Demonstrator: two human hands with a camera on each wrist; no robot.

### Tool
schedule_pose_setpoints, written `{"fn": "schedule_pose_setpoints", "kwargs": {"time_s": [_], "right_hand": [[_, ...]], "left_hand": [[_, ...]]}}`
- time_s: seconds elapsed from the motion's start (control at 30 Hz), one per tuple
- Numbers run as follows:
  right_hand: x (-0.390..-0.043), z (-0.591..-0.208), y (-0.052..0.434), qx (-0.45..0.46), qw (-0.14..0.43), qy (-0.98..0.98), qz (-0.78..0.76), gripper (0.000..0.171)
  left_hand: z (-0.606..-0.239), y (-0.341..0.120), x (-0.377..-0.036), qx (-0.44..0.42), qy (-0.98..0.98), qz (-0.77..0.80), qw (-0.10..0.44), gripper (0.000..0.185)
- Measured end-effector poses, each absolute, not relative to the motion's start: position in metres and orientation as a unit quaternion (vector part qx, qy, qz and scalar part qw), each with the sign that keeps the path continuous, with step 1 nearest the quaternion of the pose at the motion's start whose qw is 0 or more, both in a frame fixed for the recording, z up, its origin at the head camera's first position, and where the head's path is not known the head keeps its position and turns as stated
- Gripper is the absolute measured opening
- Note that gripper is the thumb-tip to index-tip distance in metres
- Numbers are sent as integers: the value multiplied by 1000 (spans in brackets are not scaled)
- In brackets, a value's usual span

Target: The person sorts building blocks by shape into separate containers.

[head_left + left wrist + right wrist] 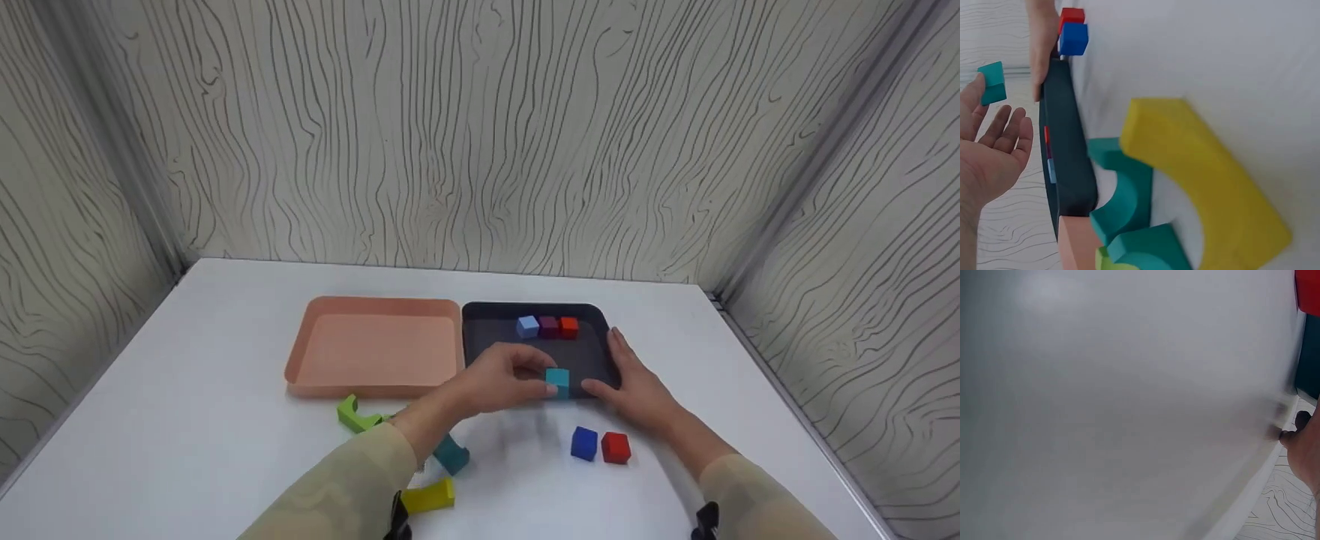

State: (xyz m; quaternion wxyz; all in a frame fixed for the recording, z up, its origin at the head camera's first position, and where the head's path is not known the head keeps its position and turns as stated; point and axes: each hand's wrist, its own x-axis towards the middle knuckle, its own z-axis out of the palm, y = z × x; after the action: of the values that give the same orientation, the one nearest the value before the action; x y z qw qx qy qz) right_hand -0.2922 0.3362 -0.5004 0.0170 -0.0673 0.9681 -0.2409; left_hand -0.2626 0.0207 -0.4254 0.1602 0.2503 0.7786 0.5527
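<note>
My left hand point(491, 382) pinches a teal cube point(557, 382) between thumb and fingertips, over the front part of a dark tray point(487, 345). In the left wrist view the cube sits at the thumb and index finger, while the other fingers are loosely spread. My right hand point(641, 394) lies along the tray's right side, fingers extended at the rim and thumb pointing inward. Inside the tray, a light blue cube point(527, 327), a purple cube point(549, 328) and a red cube point(568, 328) form a row near the back.
A blue cube point(584, 443) and another red cube point(616, 448) are in front of the dark tray. To its left stands a pink tray point(375, 349). Green point(357, 416), teal point(451, 454) and yellow point(429, 496) arch-shaped blocks lie near my left forearm.
</note>
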Motion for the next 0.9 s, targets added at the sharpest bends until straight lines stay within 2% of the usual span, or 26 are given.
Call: {"fn": "schedule_pose_setpoints", "kwargs": {"time_s": [0.27,0.67,0.9], "right_hand": [[-290,-499,336,-61,19,967,-247,116],[-289,-498,334,-64,6,966,-251,115],[-287,-499,334,-59,12,966,-250,114]], "left_hand": [[-414,16,-287,214,782,568,139,34],[-423,19,-321,192,787,575,111,27],[-437,25,-335,167,795,574,107,29]]}}
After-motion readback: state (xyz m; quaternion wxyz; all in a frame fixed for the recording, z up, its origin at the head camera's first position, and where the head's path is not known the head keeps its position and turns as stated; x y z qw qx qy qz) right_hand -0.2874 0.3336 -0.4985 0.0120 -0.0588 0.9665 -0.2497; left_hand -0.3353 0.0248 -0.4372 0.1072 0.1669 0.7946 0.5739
